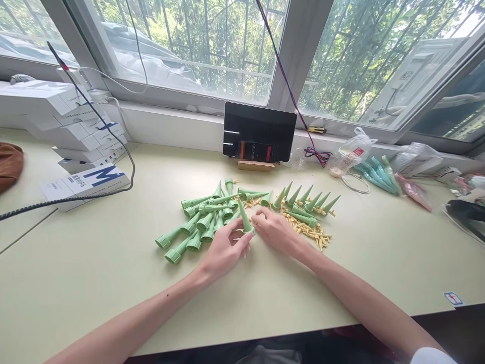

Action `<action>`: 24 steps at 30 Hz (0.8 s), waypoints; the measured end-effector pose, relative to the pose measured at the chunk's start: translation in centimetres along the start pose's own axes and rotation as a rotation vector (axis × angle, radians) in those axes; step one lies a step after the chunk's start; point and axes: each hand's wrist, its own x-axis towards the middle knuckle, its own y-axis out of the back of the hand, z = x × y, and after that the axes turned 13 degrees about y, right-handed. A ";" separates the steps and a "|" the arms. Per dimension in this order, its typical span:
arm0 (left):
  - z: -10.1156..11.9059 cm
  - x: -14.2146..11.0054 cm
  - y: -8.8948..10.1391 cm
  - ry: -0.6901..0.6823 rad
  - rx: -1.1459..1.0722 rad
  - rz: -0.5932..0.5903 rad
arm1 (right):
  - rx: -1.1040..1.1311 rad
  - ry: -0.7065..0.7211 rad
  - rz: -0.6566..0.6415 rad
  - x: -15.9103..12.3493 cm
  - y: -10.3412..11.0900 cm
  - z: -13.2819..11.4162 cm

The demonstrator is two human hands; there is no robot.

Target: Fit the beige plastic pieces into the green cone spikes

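My left hand (226, 247) is closed on the wide end of a green plastic watering spike (244, 216), its tip pointing up. Just to the right, my right hand (276, 231) has its fingertips pinched together close to that spike; whatever is between them is hidden. Loose green spikes (193, 225) lie in a heap left of and behind my hands. On the right, several spikes (311, 202) stand upright in a row, some with small yellow fittings at the base. A pile of small yellow plastic fittings (312, 233) lies by my right wrist, and more are scattered behind my hands.
A dark tablet (259, 132) leans on a cardboard stand (255, 166) by the window. White boxes (85, 134) are stacked at left, with a black cable (127, 167) across them. Plastic bags (350, 151) and blue-green packets (379, 174) lie at the back right.
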 end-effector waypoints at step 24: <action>-0.7 0.7 0.5 0.029 -0.039 -0.070 | 0.374 -0.050 0.633 -1.6 -0.4 -1.1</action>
